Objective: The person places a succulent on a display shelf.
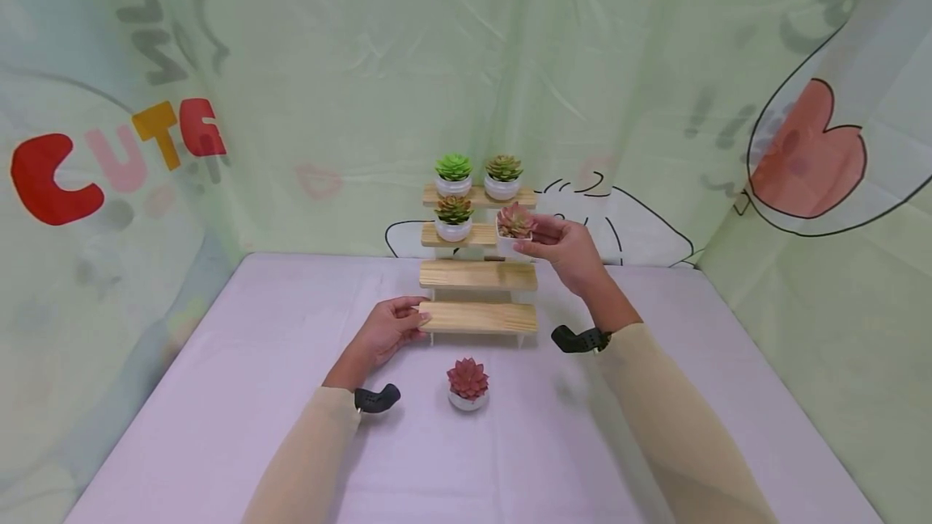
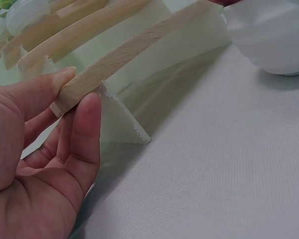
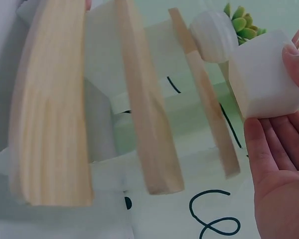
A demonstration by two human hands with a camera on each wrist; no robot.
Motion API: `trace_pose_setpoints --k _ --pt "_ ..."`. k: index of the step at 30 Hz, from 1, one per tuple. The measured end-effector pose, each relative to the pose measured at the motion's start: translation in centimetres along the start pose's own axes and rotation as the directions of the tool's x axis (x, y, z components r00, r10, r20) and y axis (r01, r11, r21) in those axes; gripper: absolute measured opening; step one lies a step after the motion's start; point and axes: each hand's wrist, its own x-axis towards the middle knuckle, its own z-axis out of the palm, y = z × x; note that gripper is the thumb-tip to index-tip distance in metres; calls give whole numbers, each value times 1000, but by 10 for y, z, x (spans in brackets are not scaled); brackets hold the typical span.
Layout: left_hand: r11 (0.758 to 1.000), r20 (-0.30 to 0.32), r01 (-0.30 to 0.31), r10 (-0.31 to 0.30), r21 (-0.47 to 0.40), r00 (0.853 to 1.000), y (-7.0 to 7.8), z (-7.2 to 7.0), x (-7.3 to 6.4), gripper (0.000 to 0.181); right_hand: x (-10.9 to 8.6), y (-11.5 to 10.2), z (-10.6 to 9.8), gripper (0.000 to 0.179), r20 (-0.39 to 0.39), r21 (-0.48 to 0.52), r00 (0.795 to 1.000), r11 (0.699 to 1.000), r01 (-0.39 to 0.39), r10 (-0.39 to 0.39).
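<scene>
My left hand (image 1: 389,330) pinches the left end of the lowest wooden board of a tiered plant stand (image 1: 478,317), thumb on top and fingers beneath in the left wrist view. Up at the second board from the top, my right hand (image 1: 568,251) holds a pink succulent in a square white pot (image 3: 269,74) by the pot's sides. Left of it on that board sits a green-brown succulent (image 1: 454,218) in a round pot. On the top board stand a bright green succulent (image 1: 454,174) and a dull green one (image 1: 503,176). The two lower boards bear no pots.
A dark red succulent (image 1: 468,383) in a round white pot stands on the white tablecloth (image 1: 408,467) in front of the stand. Behind rises a pale green printed curtain (image 1: 349,103), close to the stand's back.
</scene>
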Motion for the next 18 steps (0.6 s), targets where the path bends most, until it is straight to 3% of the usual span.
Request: trace_pose_setpoints --k 7,18 --pt "1000 -2 1 -1 10 1000 1 0 -2 45 16 -6 0 64 2 51 1000 999 6 -6" --pt "1000 3 -2 2 -5 1000 1 0 -3 44 34 -2 3 67 -14 29 999 999 -39 40"
